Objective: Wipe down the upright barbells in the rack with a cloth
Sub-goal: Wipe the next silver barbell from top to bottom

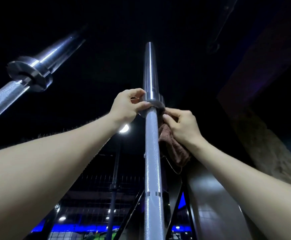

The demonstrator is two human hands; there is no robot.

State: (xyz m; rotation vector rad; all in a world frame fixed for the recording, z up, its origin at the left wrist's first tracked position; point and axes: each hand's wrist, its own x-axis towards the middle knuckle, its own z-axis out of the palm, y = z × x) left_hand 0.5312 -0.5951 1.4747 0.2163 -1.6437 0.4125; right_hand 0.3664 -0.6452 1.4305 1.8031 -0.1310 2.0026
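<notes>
Head view had me looking steeply up a barbell (152, 144) standing upright in the middle of the shot, knurled shaft below, smooth sleeve above, and both arms were up at the collar (154, 102) where the two met. My left hand (130, 105) was curled onto the collar from the left, thumb under the rim and fingers over the top, pinching its edge. My right hand (182, 126) was closed around a brown cloth (173, 146), fingertips pushing a fold of it up against the underside of the collar on the right of the shaft, and the loose end hung down beside the bar. A second barbell (25, 78) leaned in from the upper left, well apart from the first, its own collar catching the light. I could read no brand, label or lettering on either bar or on the cloth; the background was dark, with blue lighting low down.
</notes>
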